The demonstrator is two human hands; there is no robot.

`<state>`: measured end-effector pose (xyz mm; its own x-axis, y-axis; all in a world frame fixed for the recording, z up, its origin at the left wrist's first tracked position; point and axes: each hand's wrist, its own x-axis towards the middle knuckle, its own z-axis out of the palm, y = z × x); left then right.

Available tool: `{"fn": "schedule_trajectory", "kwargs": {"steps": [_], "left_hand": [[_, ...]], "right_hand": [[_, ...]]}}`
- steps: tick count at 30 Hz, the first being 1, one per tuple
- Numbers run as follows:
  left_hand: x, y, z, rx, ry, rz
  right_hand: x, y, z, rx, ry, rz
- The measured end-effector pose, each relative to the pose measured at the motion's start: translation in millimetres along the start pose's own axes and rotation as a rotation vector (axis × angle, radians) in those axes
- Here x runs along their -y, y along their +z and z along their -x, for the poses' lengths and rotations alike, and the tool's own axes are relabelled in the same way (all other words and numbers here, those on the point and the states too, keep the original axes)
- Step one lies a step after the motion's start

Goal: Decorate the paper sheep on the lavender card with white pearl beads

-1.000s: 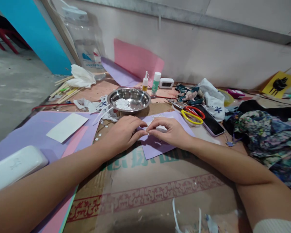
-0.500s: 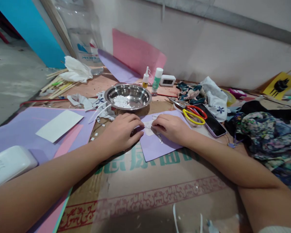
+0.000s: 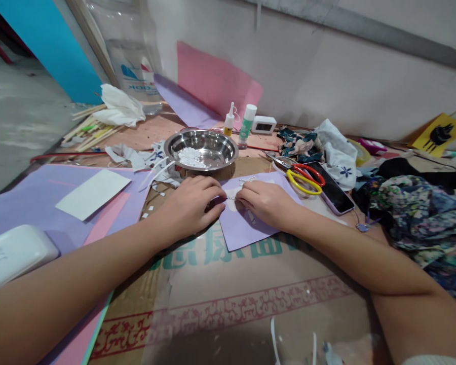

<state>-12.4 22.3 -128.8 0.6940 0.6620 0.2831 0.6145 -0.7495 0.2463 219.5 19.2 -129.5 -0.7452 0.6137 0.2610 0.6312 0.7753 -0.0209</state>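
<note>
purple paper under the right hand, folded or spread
Spread: the purple paper lies open on the cardboard, no fold showing; the right hand hides part.

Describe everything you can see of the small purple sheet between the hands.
The purple sheet looks like thin paper or card, lying flat on printed cardboard with one corner toward the person. A pale patch and small whitish beads show on it. The right hand covers part of its middle and right side; the left hand is at its left edge, but whether its fingertips touch is unclear.
</note>
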Motion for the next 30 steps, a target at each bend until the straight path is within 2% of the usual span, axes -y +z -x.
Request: {"fn": "schedule_trajectory", "kwargs": {"steps": [22, 27, 30], "left_hand": [[0, 0.2, 2, 0.008, 0.011, -0.002], [-1, 0.0, 3, 0.004, 0.017, -0.012], [-2, -0.6, 2, 0.015, 0.016, -0.030]], "right_hand": [[-3, -7, -4, 0.028, 0.133, -0.211], [-4, -18, -3, -0.092, 0.182, -0.251], [-4, -19, -2, -0.116, 0.180, -0.256]]}}
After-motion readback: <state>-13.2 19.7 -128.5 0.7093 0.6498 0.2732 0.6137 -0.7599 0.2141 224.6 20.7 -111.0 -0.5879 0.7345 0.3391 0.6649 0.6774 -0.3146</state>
